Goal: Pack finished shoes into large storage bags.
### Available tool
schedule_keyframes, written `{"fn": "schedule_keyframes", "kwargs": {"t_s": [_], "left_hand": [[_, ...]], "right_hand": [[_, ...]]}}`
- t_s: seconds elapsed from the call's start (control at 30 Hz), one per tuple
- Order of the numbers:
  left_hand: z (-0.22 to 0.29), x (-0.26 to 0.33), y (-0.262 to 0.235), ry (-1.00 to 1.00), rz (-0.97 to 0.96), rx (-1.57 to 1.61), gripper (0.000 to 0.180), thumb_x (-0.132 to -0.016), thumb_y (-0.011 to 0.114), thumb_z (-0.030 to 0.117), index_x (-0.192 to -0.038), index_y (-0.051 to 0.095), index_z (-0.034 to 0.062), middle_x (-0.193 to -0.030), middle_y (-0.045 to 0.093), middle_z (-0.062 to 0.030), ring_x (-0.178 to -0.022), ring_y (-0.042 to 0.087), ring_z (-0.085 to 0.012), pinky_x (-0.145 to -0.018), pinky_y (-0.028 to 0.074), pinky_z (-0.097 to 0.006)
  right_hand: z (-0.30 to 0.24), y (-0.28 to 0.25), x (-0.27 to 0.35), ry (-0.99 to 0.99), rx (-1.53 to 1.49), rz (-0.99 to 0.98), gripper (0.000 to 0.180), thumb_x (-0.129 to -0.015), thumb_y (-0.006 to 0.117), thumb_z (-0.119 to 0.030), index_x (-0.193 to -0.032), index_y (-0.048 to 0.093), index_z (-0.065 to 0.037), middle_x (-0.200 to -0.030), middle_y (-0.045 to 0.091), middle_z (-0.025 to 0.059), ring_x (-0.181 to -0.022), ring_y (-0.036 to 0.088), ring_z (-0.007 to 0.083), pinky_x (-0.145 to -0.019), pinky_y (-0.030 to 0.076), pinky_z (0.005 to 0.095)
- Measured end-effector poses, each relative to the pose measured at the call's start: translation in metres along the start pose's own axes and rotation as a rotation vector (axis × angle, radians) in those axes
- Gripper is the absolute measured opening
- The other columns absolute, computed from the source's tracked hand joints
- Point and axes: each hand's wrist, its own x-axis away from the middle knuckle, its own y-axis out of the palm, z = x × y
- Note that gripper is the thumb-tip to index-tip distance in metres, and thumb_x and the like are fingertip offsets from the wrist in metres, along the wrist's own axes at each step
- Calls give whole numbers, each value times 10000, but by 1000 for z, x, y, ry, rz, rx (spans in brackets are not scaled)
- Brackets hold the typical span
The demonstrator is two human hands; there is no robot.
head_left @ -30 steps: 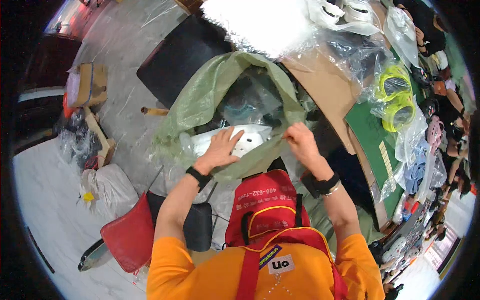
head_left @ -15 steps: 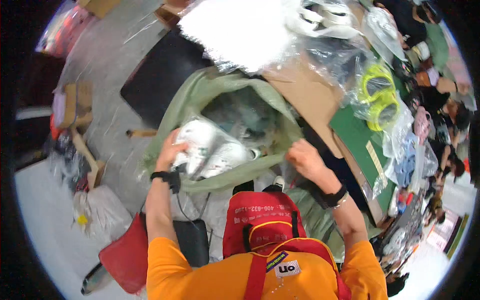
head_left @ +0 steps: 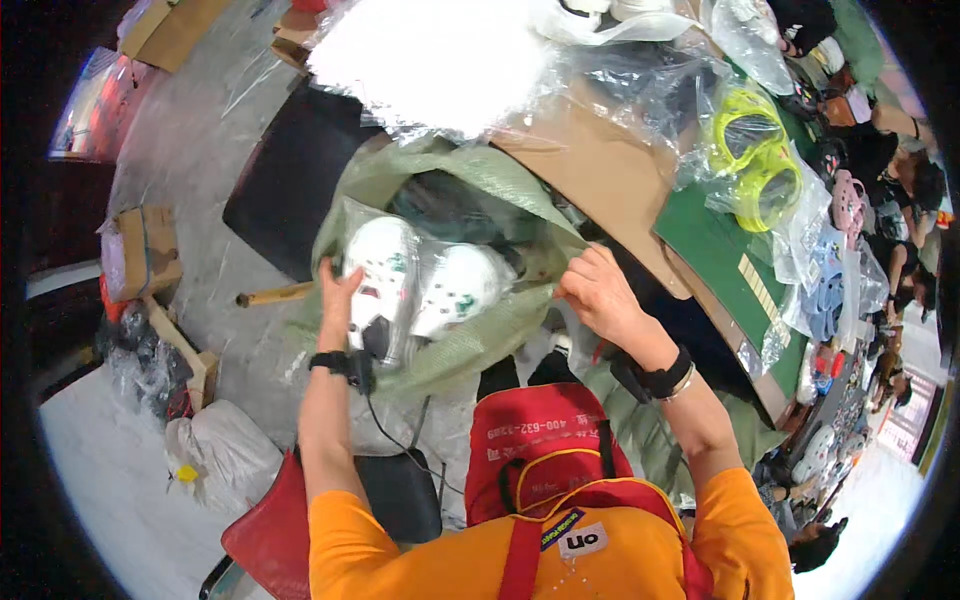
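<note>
A pale green woven sack [head_left: 470, 168] hangs with its mouth spread wide in front of me. A pair of white clogs [head_left: 466, 283] in a clear plastic bag lies in the mouth, toes toward the far side, with green and dark details. My left hand [head_left: 338, 300] grips the left edge of this package at the sack's left side, thumb on the near face; its other fingers are partly hidden. On the opposite side my right hand [head_left: 603, 295] pinches the sack's rim. Dark, plastic-wrapped contents show deeper inside, too dim to name.
Yellow-green clogs [head_left: 757, 160] in clear plastic lie on a green board [head_left: 700, 250] to the right. Bright white plastic packaging [head_left: 430, 65] covers the far side. A black panel [head_left: 295, 180] stands left of the sack; a red chair [head_left: 268, 530] is at lower left. Other people sit along the right.
The white clogs have turned more upright and spread apart in view, tops showing. My left hand has shifted slightly with them. My right hand still holds the rim, a little higher.
</note>
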Motion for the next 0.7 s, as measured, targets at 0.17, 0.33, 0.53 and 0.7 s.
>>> {"fn": "schedule_keyframes", "kwargs": {"t_s": [0.17, 0.33, 0.53, 0.7], "left_hand": [[-1, -2, -20, -26, -104, -216, 834, -754, 571, 198, -1305, -23, -3, -1327, 160, -206, -1174, 287, -270, -957, 252, -314], [10, 13, -31, 306, 234, -727, 879, -690, 607, 170, -1318, 7, 38, -1340, 128, -214, -1224, 189, -305, -997, 170, -338], [27, -3, -21, 551, 110, -616, 815, -678, 561, 65, -1304, 46, -13, -1362, 64, -197, -1265, 81, -279, -1021, 71, -311], [48, 38, 46, 340, 141, -805, 642, -696, 563, 135, -1247, 269, -12, -1260, 289, -242, -1150, 328, -336, -919, 298, -362]], "right_hand": [[7, 7, 12, -23, 303, 73, 158, -578, 558, -82, -715, 507, -142, -742, 476, 6, -868, 455, 200, -874, 279, 450], [8, 4, 23, -9, 162, 94, 190, -592, 564, -60, -764, 520, -128, -852, 494, 8, -991, 414, 212, -893, 251, 453], [7, -30, 39, -85, 115, 78, 199, -579, 544, -39, -765, 516, -103, -827, 497, 23, -955, 435, 223, -869, 281, 404], [-72, -122, 66, -221, -738, 77, 117, -697, 607, -122, -776, 549, -59, -820, 566, 66, -773, 530, 248, -693, 418, 322]]}}
